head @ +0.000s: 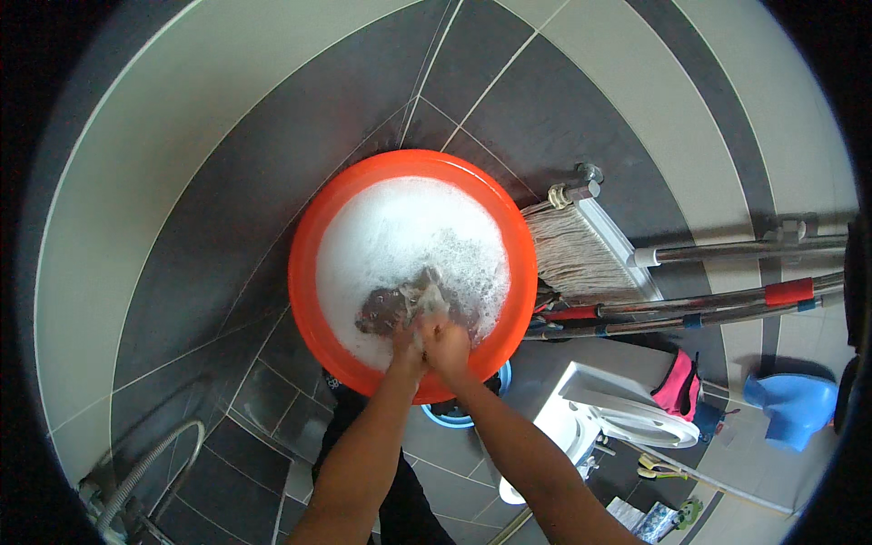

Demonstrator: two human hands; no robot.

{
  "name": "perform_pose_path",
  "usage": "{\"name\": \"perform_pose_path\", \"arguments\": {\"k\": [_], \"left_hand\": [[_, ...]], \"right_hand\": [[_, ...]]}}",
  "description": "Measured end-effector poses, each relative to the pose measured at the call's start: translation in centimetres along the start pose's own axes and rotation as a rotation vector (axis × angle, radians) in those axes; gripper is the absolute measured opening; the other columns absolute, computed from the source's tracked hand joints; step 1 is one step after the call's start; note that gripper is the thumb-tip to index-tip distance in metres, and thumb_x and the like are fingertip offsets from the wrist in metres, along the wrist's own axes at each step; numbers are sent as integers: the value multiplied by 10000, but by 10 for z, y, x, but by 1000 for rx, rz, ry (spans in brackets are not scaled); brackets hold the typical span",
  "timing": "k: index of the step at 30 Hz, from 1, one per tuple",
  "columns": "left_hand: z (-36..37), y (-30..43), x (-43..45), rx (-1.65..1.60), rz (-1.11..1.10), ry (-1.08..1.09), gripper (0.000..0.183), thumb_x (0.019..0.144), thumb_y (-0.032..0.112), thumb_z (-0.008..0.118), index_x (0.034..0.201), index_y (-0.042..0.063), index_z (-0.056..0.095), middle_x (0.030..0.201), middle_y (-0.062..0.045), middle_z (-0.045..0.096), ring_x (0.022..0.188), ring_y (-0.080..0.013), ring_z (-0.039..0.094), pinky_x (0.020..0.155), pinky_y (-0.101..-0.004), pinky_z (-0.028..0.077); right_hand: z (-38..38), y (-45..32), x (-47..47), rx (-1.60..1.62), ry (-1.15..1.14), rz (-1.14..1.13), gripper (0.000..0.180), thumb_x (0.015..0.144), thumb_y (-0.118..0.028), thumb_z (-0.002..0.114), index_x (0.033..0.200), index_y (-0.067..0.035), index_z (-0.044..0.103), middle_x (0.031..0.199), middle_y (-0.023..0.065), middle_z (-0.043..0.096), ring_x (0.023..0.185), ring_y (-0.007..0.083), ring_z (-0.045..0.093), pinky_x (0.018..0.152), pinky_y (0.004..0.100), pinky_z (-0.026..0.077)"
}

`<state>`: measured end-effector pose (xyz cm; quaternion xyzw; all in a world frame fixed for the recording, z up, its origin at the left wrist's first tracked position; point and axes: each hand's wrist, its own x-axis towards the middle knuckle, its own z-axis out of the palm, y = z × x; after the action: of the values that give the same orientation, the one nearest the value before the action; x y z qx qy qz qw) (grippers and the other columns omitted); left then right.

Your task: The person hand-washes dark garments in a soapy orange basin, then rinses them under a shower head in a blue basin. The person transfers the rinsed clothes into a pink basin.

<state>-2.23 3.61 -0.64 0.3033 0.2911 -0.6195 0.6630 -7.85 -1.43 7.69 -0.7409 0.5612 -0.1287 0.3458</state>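
Observation:
A large round orange plastic basin (413,162) holds water under thick white foam (402,211). Both hands are over the near part of the basin, close together. My left hand (407,344) and my right hand (444,344) are closed on a wet, light-coloured cloth (426,300), bunched between them at the water's surface. Around the hands the foam is parted and dark water shows, mostly to the left. The lower part of the cloth is hidden by foam and water.
A string mop (579,252) leans right of the basin, with several metal poles (708,300) beside it. A blue basin (449,419) sits partly under the orange one. A toilet (579,422) stands lower right; a metal shower hose (146,463) hangs lower left. Tiled walls surround the corner.

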Motion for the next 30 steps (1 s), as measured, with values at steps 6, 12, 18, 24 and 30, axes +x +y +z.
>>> {"name": "perform_pose_path", "arguments": {"k": [6, 12, 18, 24, 30], "left_hand": [[40, 14, -31, 335, 152, 56, 493, 910, 201, 607, 1351, 57, 441, 1245, -121, 524, 1096, -229, 549, 891, -372, 483], [22, 32, -27, 638, 335, 17, 474, 836, 95, 535, 1306, 98, 467, 1177, -99, 556, 1048, -227, 574, 861, -388, 506], [30, 36, -12, 558, 309, 10, 470, 868, 41, 444, 1335, 96, 448, 1269, -126, 484, 1070, -224, 531, 874, -345, 487], [-18, 41, 33, 380, 314, 108, 385, 935, 189, 462, 1317, 152, 432, 1293, -107, 464, 1116, -283, 524, 880, -459, 484], [-21, 46, 27, 258, 94, 209, 420, 926, 317, 508, 1293, 129, 427, 1304, -109, 454, 1161, -327, 490, 876, -575, 455]], "right_hand": [[13, 59, 14, 870, 1, 251, 108, 826, -68, 656, 852, -79, 553, 800, 14, 569, 728, 136, 570, 648, 301, 466], [-7, 76, -10, 1045, -291, 411, 210, 811, 12, 592, 982, -89, 524, 939, 25, 555, 781, 136, 542, 678, 266, 446], [7, 122, 8, 853, -26, 402, 234, 783, 21, 581, 989, -74, 520, 928, 36, 544, 819, 140, 541, 707, 273, 457], [47, 113, -4, 743, -116, 652, 177, 805, -127, 706, 896, -27, 592, 856, 45, 581, 736, 143, 565, 628, 272, 477], [50, 98, -1, 524, 77, 572, 181, 811, -176, 730, 856, -26, 641, 787, 33, 627, 714, 137, 581, 625, 280, 482]]}}
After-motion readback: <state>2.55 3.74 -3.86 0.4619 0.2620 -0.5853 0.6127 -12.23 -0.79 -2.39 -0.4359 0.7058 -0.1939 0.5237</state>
